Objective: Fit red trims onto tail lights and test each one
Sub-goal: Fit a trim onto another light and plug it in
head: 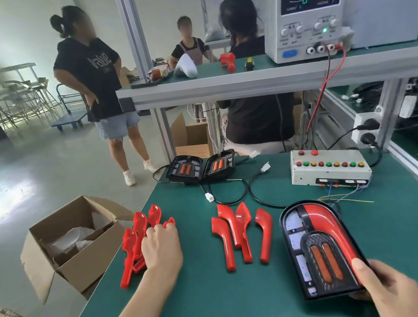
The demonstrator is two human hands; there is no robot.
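left hand [159, 246] on red trims [136, 243], right hand [387, 291] gripping tail light [321, 244]

Green bench [199, 299]; red trims [239, 232], perhaps two tail lights [201, 169], button box [330, 169]
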